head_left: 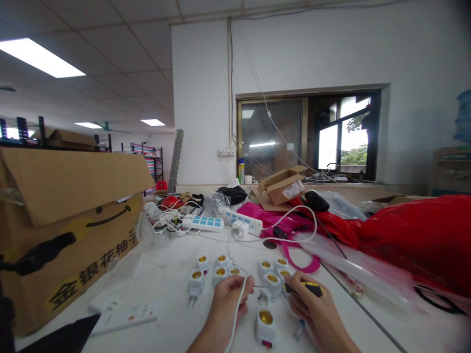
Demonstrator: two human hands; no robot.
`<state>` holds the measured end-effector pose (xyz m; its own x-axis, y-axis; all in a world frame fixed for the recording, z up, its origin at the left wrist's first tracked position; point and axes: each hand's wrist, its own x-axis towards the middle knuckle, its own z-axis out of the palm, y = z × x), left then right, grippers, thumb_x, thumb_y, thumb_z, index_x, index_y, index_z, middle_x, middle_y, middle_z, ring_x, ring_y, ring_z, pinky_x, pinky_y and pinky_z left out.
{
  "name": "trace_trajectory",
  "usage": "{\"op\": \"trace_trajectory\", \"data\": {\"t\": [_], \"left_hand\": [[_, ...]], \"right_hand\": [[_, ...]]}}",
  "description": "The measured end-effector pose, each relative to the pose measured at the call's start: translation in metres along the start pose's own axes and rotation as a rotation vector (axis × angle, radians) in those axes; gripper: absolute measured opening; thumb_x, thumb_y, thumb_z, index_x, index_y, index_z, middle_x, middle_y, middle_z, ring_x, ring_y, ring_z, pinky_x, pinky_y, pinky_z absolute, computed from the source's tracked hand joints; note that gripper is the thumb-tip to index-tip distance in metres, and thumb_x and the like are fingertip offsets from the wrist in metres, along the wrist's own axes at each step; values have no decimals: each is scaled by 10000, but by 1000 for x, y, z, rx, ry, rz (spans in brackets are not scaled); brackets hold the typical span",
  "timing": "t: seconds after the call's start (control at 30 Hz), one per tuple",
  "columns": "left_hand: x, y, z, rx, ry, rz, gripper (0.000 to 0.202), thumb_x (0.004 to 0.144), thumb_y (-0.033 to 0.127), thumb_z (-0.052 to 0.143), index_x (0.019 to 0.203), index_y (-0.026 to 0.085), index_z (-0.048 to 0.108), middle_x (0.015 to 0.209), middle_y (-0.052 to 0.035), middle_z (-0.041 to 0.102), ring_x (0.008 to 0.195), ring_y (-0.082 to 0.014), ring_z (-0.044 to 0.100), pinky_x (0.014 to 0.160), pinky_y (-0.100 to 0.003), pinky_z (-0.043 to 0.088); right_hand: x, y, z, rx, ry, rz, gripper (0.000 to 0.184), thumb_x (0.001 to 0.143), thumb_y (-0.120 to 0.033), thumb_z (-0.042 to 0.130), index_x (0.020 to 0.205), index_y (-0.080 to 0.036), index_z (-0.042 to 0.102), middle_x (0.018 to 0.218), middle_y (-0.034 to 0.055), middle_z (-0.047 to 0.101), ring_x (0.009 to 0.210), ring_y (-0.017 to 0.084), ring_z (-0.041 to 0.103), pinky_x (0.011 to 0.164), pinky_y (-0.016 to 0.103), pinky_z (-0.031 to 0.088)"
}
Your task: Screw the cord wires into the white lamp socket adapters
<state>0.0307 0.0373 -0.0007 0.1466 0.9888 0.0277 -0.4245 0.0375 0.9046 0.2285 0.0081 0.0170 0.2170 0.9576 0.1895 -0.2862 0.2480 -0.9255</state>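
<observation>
My left hand (228, 300) is closed, its thumb and fingers pinched together by a white cable (237, 314) that runs down over it. Anything deeper in those fingers is hidden. My right hand (316, 309) grips the yellow-and-black handle of a screwdriver (311, 288); a thin shaft seems to point left toward my left fingers. Between the wrists a white plug-in lamp holder (265, 323) with a gold socket and a red switch lies on the table. Several similar holders stand beyond both hands, including one with pins (196, 282). Under my right hand lies a small clear-and-blue piece (299, 330).
White power strips (203, 223) and tangled cables (171, 215) lie at the back. A large cardboard box (73, 235) stands left, near a blurred white strip (125, 318). Red plastic bags (415, 240) and clear wrap (353, 269) fill the right. Behind sits a small open carton (283, 189).
</observation>
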Motion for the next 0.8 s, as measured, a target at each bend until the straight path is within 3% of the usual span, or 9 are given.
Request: {"op": "trace_trajectory", "data": {"t": [0.37, 0.53, 0.8], "left_hand": [[-1, -2, 1, -33, 2, 35, 704, 531, 709, 1022, 757, 130, 691, 680, 41, 553, 554, -41, 287, 482, -175, 179], [-1, -2, 1, -33, 5, 41, 692, 554, 717, 1009, 729, 133, 682, 625, 74, 478, 542, -38, 262, 489, -175, 171], [7, -8, -3, -7, -4, 40, 718, 510, 738, 1014, 737, 131, 705, 605, 69, 491, 512, -34, 265, 457, -187, 148]], "right_hand": [[-2, 1, 2, 12, -18, -5, 613, 701, -623, 966, 631, -213, 516, 515, -106, 333, 478, 63, 250, 466, 233, 202], [-3, -1, 3, 15, -7, -5, 627, 683, -644, 969, 624, -216, 515, 510, -113, 313, 477, 60, 236, 464, 229, 197], [-4, -2, 4, 7, -23, -2, 608, 677, -604, 983, 628, -217, 517, 520, -108, 326, 486, 66, 230, 471, 237, 188]]}}
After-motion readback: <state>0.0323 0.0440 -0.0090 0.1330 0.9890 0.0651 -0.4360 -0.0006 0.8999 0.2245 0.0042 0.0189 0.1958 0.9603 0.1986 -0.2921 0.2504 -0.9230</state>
